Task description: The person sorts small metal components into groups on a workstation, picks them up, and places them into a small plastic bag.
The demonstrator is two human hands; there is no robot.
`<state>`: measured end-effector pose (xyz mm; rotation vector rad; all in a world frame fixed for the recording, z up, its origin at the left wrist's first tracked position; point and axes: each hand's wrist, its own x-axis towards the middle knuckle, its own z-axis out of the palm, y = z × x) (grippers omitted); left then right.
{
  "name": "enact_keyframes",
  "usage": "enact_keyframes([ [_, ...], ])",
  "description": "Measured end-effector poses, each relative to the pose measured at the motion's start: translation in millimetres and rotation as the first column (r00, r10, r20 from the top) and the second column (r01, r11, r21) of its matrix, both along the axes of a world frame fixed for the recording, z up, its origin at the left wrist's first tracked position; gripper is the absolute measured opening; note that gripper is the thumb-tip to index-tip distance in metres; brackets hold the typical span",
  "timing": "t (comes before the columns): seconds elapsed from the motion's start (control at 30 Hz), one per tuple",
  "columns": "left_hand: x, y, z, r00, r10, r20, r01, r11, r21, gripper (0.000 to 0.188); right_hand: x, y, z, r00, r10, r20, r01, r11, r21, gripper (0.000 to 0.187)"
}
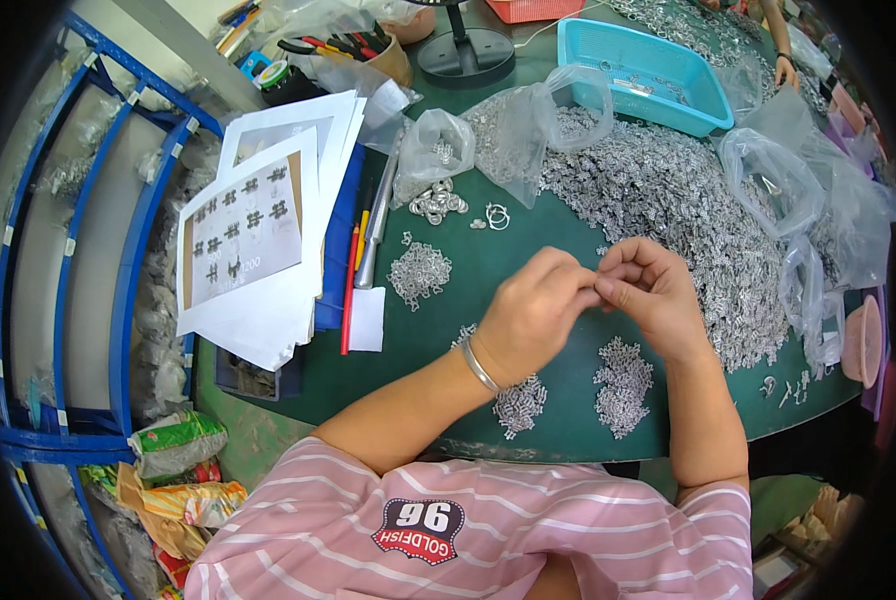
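Each grip pinched closed, the left hand (528, 318) and right hand (650, 292) meet above the green bench (478, 255); from afar I cannot tell what they hold. Silvery metal pieces (624, 390) lie in small piles between the forearms (418, 412), with a large heap (668, 195) beside a blue basket (706, 121).
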<state>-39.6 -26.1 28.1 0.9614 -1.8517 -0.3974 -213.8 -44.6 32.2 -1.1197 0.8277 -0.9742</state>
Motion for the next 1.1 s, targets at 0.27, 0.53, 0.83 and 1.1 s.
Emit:
enact_keyframes([
  [0.27, 91.5, -129.1, 19.3, 0.735, 0.491, 0.469, -0.472, 0.866, -0.166, 0.012, -2.1, -5.4, 1.0, 0.771, -0.547, -0.327, 0.177, 0.677, -0.714, 0.009],
  [0.53, 104.2, -120.4, 13.0, 0.515, 0.314, 0.798, -0.481, 0.876, -0.034, 0.032, -12.8, -14.3, -12.2, 0.702, -0.493, -0.514, -0.100, 0.646, -0.757, 0.012],
  [0.83, 111.5, -120.8, 14.4, 0.574, 0.371, 0.730, -0.552, 0.833, 0.011, 0.022, -0.5, -2.1, -24.2, 0.547, -0.320, -0.774, -0.417, 0.697, -0.583, 0.008],
  [1.1, 89.8, -89.0, 25.0, 0.692, 0.434, 0.577, -0.393, 0.897, -0.204, 0.018, 1.5, -0.2, -22.7, 0.563, -0.322, -0.761, -0.343, 0.747, -0.570, 0.010],
])
